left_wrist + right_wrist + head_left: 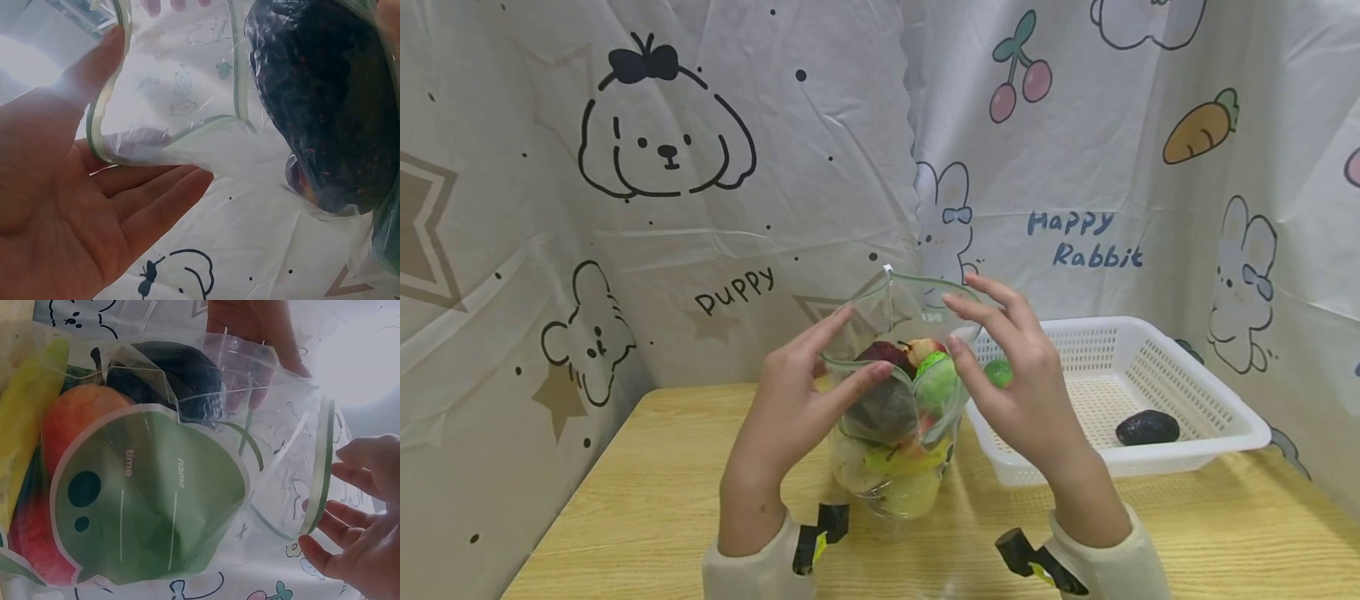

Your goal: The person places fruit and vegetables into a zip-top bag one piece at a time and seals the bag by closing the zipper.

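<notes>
A clear zip bag (895,467) with a green rim stands upright on the table, its mouth spread. Inside it, the head view shows a dark fruit (883,408), a bright green piece (936,379) and something yellow (906,457). My left hand (793,408) is at the left side of the mouth, thumb and fingers spread wide along the rim. On the opposite side my right hand (1018,383) touches the rim with relaxed fingertips. Through the bag wall, the right wrist view shows an orange-red fruit (84,415) and a green printed label (150,494).
Right of the bag sits a white perforated basket (1202,454). It holds a dark avocado (1147,427) and a round green fruit (997,372), partly hidden by my right hand. A printed cloth (820,158) stands behind the wooden table (647,500).
</notes>
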`<state>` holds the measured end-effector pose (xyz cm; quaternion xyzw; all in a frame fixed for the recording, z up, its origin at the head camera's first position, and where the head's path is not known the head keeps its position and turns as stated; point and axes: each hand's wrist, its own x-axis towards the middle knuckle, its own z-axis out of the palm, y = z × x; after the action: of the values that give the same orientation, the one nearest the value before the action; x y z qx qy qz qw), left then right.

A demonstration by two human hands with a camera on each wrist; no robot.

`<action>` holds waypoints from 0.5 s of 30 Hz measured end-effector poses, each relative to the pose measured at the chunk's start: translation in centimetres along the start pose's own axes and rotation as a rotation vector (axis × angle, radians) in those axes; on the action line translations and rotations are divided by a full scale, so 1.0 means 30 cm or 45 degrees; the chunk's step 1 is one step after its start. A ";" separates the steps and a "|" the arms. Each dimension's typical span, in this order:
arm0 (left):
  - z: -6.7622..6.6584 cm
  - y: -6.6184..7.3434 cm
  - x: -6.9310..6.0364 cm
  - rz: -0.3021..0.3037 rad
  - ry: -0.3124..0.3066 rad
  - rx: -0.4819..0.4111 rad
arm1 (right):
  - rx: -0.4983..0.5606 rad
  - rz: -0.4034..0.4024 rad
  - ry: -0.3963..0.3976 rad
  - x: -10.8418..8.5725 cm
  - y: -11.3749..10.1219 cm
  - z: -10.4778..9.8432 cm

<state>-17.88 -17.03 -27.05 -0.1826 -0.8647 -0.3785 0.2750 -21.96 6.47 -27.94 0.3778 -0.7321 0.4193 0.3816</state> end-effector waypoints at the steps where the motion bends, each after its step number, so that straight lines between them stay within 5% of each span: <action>1: 0.001 -0.002 0.000 0.006 0.010 0.001 | 0.001 -0.003 -0.014 0.000 0.000 -0.001; 8: 0.018 -0.010 0.005 -0.020 0.143 0.009 | -0.024 0.009 -0.111 -0.003 -0.004 -0.016; 15: 0.038 -0.006 0.015 -0.075 0.294 -0.012 | -0.075 0.006 -0.080 -0.001 -0.005 -0.019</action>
<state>-18.73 -16.23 -27.52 -0.1137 -0.8305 -0.4090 0.3606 -21.67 6.93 -27.71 0.3777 -0.7566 0.3862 0.3685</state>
